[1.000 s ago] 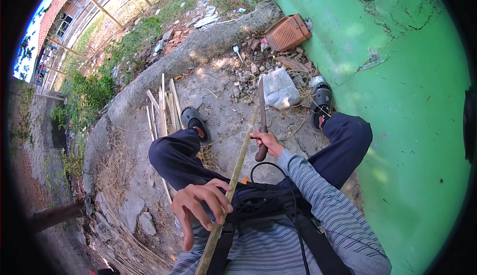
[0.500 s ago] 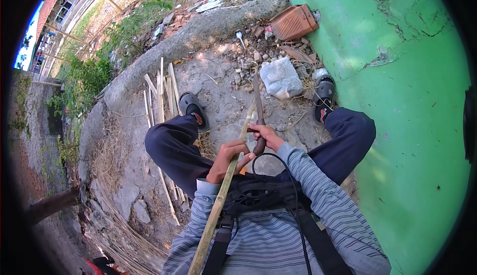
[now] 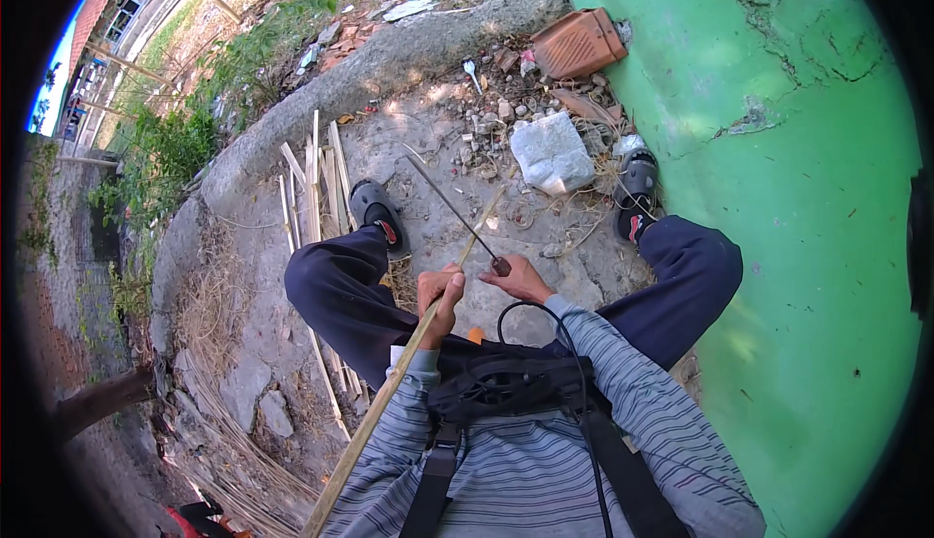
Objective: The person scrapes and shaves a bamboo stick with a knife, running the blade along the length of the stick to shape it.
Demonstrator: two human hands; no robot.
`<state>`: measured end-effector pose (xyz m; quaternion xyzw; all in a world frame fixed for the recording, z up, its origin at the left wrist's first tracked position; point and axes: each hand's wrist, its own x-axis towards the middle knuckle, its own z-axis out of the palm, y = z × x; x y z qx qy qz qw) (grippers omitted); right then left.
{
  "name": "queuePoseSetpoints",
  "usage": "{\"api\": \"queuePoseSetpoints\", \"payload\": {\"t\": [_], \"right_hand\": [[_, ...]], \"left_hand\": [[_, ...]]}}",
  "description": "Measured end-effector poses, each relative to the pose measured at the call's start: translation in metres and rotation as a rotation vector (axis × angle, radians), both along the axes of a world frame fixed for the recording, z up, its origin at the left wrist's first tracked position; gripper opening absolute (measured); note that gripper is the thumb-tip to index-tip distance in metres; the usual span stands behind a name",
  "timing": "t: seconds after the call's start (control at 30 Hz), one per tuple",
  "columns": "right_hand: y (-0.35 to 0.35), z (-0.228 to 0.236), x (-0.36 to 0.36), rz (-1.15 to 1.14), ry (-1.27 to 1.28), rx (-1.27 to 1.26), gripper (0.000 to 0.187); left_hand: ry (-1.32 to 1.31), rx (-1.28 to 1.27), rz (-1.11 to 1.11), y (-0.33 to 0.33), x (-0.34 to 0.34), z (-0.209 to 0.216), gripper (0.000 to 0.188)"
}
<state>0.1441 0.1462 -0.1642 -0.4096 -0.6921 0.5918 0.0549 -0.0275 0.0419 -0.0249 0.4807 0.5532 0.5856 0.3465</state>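
Closed in a fist, my left hand [image 3: 441, 303] grips a long bamboo strip [image 3: 377, 414]. The strip slants from the lower left past my left forearm, and its far end narrows above the ground between my feet. My right hand [image 3: 520, 279] is wrapped round the dark handle of a long-bladed knife [image 3: 446, 202]. Its blade points forward and to the left, seen nearly edge-on. It crosses the strip in view just ahead of my left hand; whether the two touch I cannot tell.
Several pale bamboo strips [image 3: 314, 183] lie beside my left shoe. Ahead are a white block [image 3: 552, 154], small stones and an orange-brown plastic basket [image 3: 580, 44]. A green wall [image 3: 817, 275] rises on the right; a low concrete kerb [image 3: 389, 63] curves round the front and left.
The knife has swung from pointing forward to pointing left across the strip. My left hand has closed into a fist round the strip, whose near end has shifted left.
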Motion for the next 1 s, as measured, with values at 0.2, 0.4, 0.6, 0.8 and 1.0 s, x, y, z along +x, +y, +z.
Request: {"api": "queuePoseSetpoints", "payload": {"t": [0.2, 0.4, 0.6, 0.8, 1.0], "right_hand": [[-0.01, 0.016, -0.011, 0.089, 0.071, 0.043, 0.049], [-0.006, 0.002, -0.016, 0.118, 0.047, 0.012, 0.036], [-0.014, 0.009, -0.022, 0.025, 0.053, 0.159, 0.026], [0.0, 0.004, -0.016, 0.02, -0.012, 0.198, 0.024], [0.002, -0.006, -0.016, 0.028, -0.009, 0.205, 0.027]], "left_hand": [[-0.093, -0.008, 0.146, -0.007, -0.017, -0.01, 0.048], [-0.17, 0.031, 0.154, -0.01, -0.024, -0.022, 0.047], [-0.264, 0.068, 0.193, -0.014, -0.029, -0.03, 0.047], [-0.145, 0.034, 0.144, -0.013, -0.022, -0.021, 0.046], [-0.101, 0.058, 0.133, -0.014, -0.019, -0.018, 0.042]]}}
